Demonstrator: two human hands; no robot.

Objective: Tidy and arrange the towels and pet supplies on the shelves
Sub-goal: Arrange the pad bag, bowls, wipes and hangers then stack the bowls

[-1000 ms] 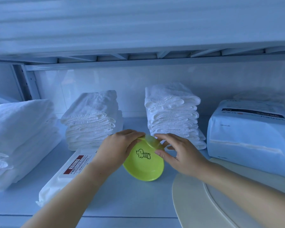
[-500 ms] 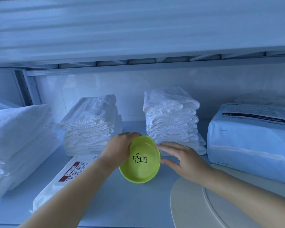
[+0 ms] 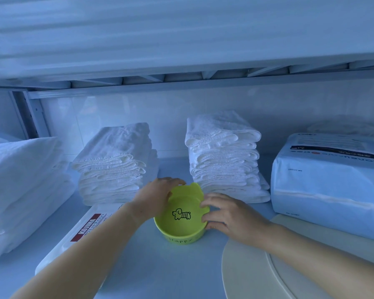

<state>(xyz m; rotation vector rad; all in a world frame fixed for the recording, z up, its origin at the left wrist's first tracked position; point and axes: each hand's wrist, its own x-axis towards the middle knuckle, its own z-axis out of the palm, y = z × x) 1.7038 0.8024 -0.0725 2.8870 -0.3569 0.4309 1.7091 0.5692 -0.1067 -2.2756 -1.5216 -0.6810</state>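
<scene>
Lime-green plastic marks out the pet bowl (image 3: 181, 214), which stands upright on the pale shelf (image 3: 160, 268), near the front and about midway along it. A small line drawing of a dog shows on its inside, and the word "Happy" is written on its near outer wall; its far rim rises in two ear-like bumps.

The left hand (image 3: 154, 199) grips the bowl's left side, fingers curled over the far-left rim. The right hand (image 3: 227, 214) holds the right side, fingers bent against the rim and the thumb low on the outer wall.

Just left of the bowl a flat white pack of wipes (image 3: 80, 231) with a red label lies on the shelf. Behind that pack sits a stack of folded white towels (image 3: 117, 165); a taller stack (image 3: 222, 160) stands behind and right of the bowl. A third, bulkier pile of towels (image 3: 20, 180) fills the far left. On the right a large white-and-blue wrapped package (image 3: 328, 184) rests partly on a round cream mat (image 3: 253, 272), which lies under the right forearm.
</scene>
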